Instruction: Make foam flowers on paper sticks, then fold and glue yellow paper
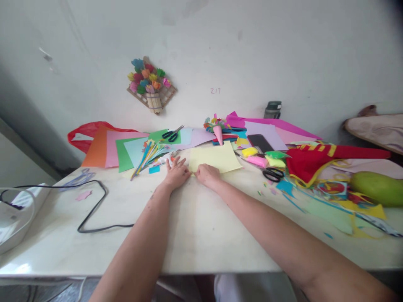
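Observation:
A pale yellow sheet of paper [217, 156] lies on the table in front of me, its near left corner between my two hands. My left hand [176, 173] is at that corner; its thumb side pinches the paper edge while the other fingers spread upward. Curled in beside it, my right hand [208, 174] grips the same near edge, its fingertips hidden under the knuckles. A white glue bottle [166, 158] lies just behind my left hand, close to a bundle of coloured paper strips [147, 156] and a small blue paper piece [154, 169].
Black-handled scissors [273, 174] lie right of the sheet, near clay packets [256, 161] and a phone [261, 143]. More scissors [171, 135] rest on coloured sheets [94, 149] behind. A black cable [91, 216] crosses the left side. A green fruit [378, 188] sits among scraps at right.

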`<state>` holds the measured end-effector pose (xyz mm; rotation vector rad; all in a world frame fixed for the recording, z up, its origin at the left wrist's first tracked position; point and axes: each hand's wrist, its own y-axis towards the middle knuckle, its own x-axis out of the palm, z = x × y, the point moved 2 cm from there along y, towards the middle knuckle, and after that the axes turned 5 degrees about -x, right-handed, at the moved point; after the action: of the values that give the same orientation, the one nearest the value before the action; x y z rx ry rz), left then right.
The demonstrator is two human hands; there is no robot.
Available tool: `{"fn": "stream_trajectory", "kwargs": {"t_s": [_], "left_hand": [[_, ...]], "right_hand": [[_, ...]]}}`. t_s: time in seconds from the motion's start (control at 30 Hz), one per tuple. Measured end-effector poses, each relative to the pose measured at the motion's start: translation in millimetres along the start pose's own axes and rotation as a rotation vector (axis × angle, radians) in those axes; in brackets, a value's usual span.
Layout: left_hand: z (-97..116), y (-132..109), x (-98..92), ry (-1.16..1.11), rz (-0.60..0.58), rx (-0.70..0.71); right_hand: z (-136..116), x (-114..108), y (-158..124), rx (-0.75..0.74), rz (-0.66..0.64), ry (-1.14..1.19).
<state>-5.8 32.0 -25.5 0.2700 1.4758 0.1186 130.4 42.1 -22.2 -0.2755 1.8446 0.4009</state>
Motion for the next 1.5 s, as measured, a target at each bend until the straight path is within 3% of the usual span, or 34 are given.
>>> {"fn": "stream_trajectory", "kwargs": {"t_s": [0.33, 0.53, 0.7, 0.83, 1.0, 1.27, 1.5], "left_hand": [[0.4, -0.8, -0.4, 0.024, 0.043, -0.006], [-1.1, 0.2, 0.5, 0.017, 0.081, -0.161], [3.3, -2.0, -2.0, 0.012, 0.146, -0.162], [8.8, -0.9, 1.7, 0.032, 0.102, -0.123], [10.8, 2.1, 4.0, 0.041, 0.047, -0.2], [10.2, 0.6, -1.2, 0.061, 0.032, -0.273], [12.3, -1.1, -2.0, 0.064, 0.086, -0.266]], "right_hand": [[1.2, -1.3, 1.2, 0.019, -0.006, 0.038], [1.5, 1.4, 0.9, -0.012, 0.008, 0.031], [2.2, 2.3, 0.7, -0.019, -0.005, 0.015], [1.9, 1.1, 1.3, -0.021, -0.005, 0.014], [2.9, 1.5, 1.8, 0.005, -0.027, 0.051], [14.3, -1.6, -2.7, -0.024, 0.185, 0.008], [20.6, 5.4, 5.7, 0.006, -0.085, 0.05]]}}
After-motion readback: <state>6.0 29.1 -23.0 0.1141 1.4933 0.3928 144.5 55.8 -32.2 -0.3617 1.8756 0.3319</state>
